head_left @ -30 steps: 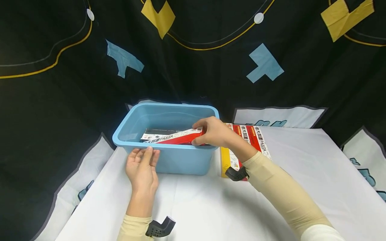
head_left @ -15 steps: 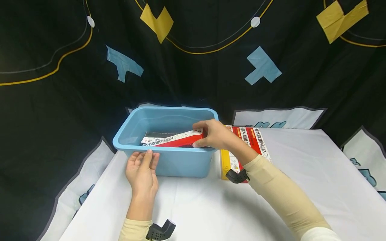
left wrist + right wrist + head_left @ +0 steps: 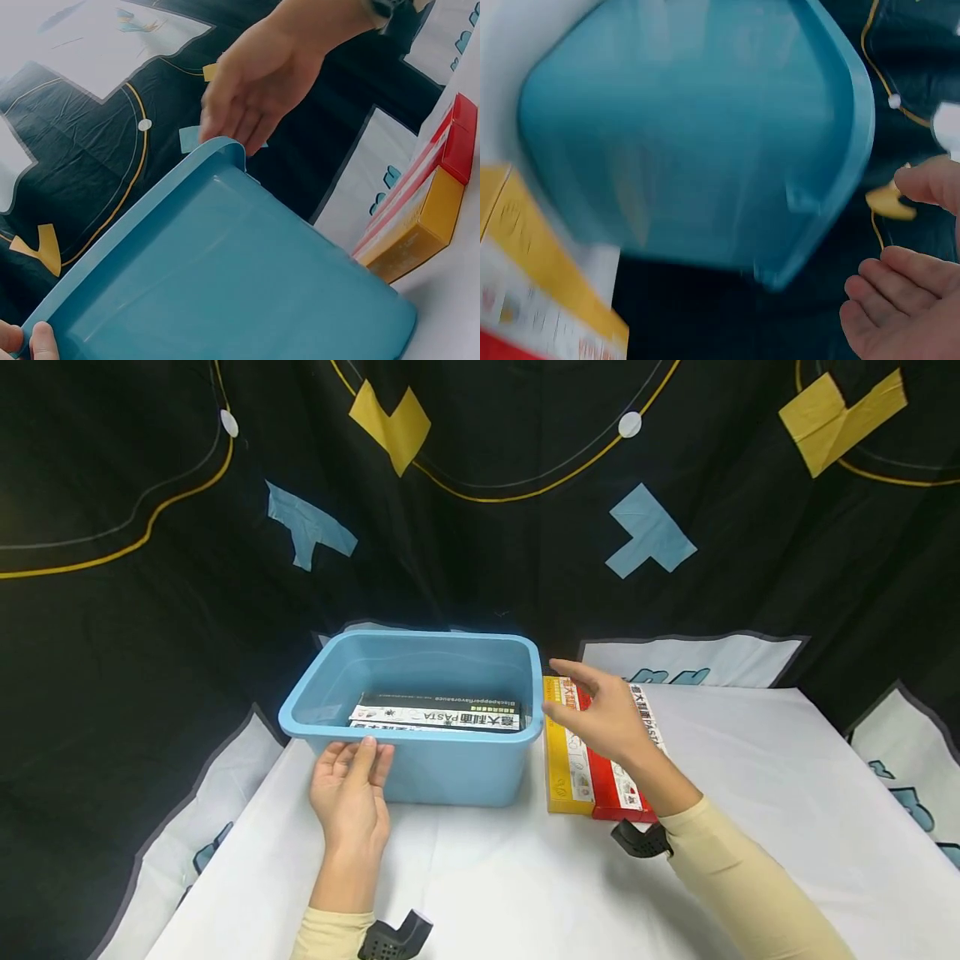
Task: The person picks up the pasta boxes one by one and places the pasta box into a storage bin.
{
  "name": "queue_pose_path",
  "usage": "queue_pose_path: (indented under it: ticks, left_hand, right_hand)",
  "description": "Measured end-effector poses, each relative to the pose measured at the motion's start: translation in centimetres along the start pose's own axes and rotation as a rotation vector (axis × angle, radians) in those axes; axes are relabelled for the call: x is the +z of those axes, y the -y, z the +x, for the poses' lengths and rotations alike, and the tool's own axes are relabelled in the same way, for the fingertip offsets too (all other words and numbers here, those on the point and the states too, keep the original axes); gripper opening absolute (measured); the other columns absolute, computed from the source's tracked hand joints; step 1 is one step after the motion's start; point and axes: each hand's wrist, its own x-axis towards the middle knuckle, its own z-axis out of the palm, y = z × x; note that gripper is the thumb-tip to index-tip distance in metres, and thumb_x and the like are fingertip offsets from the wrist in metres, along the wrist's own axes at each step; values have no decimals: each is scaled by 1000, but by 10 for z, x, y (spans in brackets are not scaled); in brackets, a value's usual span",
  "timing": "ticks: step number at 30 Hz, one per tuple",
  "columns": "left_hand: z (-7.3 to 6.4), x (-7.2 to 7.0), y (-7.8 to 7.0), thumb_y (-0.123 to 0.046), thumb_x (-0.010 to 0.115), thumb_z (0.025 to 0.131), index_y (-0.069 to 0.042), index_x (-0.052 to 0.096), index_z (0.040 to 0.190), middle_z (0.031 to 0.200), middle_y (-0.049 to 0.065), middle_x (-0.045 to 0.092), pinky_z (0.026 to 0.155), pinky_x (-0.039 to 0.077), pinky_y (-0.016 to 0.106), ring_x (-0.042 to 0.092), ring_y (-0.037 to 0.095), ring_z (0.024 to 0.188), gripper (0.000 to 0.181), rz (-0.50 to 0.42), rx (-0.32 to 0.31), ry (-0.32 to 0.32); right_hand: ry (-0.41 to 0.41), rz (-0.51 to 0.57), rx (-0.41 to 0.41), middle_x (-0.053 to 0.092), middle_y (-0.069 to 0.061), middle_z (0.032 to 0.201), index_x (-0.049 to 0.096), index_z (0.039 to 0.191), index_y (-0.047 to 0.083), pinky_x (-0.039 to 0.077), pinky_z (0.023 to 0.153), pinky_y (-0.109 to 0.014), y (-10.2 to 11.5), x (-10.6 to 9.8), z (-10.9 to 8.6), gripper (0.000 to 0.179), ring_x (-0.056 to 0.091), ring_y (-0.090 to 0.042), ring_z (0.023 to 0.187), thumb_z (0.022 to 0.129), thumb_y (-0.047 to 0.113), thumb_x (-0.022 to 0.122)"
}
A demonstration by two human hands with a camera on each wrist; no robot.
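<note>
Well, the fingers of the right hand (image 3: 611, 714) are spread wide, thumb well apart from the rest, with nothing between them. That hand hangs just right of centre in the head view, near the right end of the blue bin (image 3: 450, 768). The left hand (image 3: 351, 793), low and left of centre, pinches the bin's front rim, its thumb against the lip and its other fingers tucked underneath.

Looking into the bin, I make out a black box (image 3: 450, 702) lying flat along the right part of the floor, a white printed band reading PASTA down its near side. In front of that runs another white printed strip (image 3: 386, 727), mostly hidden behind the rim.

Under the right hand, beside the bin, a yellow box (image 3: 557, 768) and a red box (image 3: 606, 785) lie flat, side by side, the yellow one nearer the bin. All this stands on the white-covered bench (image 3: 510, 877) across the lower middle of the frame.

Further out, beige sleeves (image 3: 742, 868) come in from the bottom edge, a black device at each wrist. A black backdrop (image 3: 487, 577) fills the upper half, with yellow patches (image 3: 390, 427) at upper centre and upper right.
</note>
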Motion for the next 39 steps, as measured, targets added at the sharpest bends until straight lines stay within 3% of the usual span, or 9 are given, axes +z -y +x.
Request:
queue_pose_path:
  ticks: [7,16,22,28,34,39]
  left_hand:
    - [-1,-1,-1,-4,74,86,-2,46,115,108,14,53,90,57,34,67,17,88,41,7,-14,-1]
    - [1,-1,-2,-4,75,85,-2,45,115,108,15,54,90,57,34,66,17,88,42,-2,-10,17]
    - [0,0,-3,-4,74,86,-2,45,117,109,15,54,91,56,34,66,17,88,42,5,-12,9]
    - [0,1,-2,-5,76,84,-2,46,116,107,15,55,90,57,34,67,18,88,43,18,-3,-3]
    - [1,1,-2,-3,75,84,-2,46,115,106,15,55,90,57,34,67,18,88,42,12,-9,-7]
    - [1,1,0,-3,75,85,-1,46,115,106,15,55,90,57,34,67,18,88,42,10,-4,0]
  right_hand:
    - [-55,-55,55,51,-10,142,51,142,13,58,88,-48,-34,-39,-18,60,46,-31,129,88,29,72]
    - [-71,-231,240,39,-24,148,35,151,9,51,94,-60,-73,-69,-52,77,41,-49,129,88,36,71]
    - [-14,-294,316,36,-28,148,27,151,0,45,97,-67,-103,-66,-74,92,37,-48,130,84,42,73]
    - [94,-332,319,43,-29,141,31,146,-7,45,98,-66,-131,-48,-87,101,42,-46,125,76,47,80]
    - [137,-355,327,53,-25,129,38,141,-7,50,92,-59,-143,-40,-89,100,50,-38,111,71,45,86]
    - [187,-339,390,47,-29,135,33,143,-11,46,97,-64,-147,-46,-89,108,45,-43,118,71,49,84]
